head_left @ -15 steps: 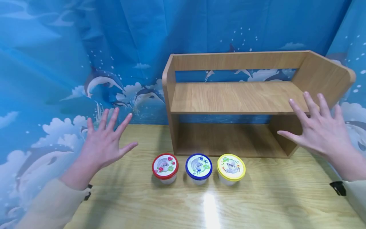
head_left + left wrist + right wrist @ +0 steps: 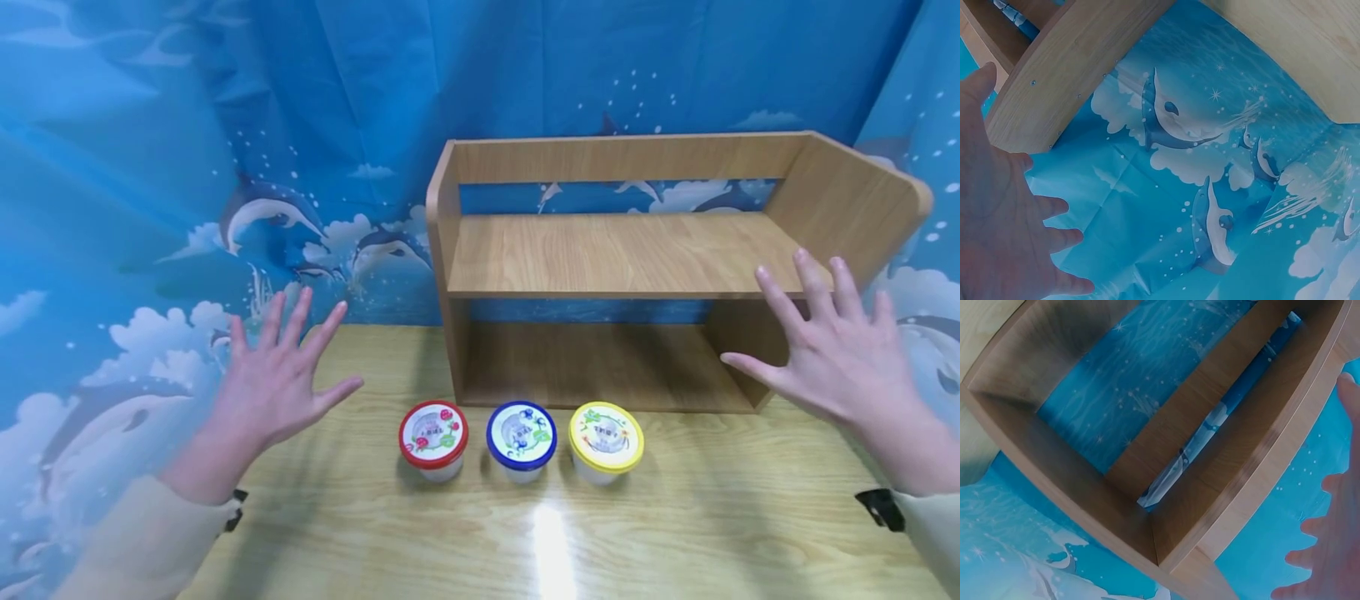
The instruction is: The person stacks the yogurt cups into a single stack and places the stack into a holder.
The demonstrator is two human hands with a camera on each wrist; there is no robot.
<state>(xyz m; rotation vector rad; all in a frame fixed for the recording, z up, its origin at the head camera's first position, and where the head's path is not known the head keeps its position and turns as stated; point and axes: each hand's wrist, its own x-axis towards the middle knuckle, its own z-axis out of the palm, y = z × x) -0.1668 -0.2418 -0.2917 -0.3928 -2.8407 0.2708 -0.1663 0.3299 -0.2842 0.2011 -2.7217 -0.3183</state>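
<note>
Three lidded white tubs stand in a row on the wooden table. The red-lidded tub [image 2: 433, 435] is at the left, the blue-lidded tub [image 2: 522, 437] in the middle, the yellow-lidded tub [image 2: 606, 438] at the right. My left hand [image 2: 273, 379] is held up with fingers spread, left of the red-lidded tub and apart from it. On the other side my right hand [image 2: 840, 354] is also raised and spread, in front of the shelf's right end, holding nothing. The wrist views show the left palm [image 2: 1004, 231] and the edge of the right hand [image 2: 1335, 550], both without any object.
A two-tier wooden shelf [image 2: 600, 254] stands behind the tubs at the back of the table [image 2: 360, 533]. Blue curtains [image 2: 337, 92] printed with dolphins hang behind and at both sides. Dark bands circle both wrists.
Both hands have sunk very slightly, and the right hand has shifted a little to the left. The tubs and shelf stay in place.
</note>
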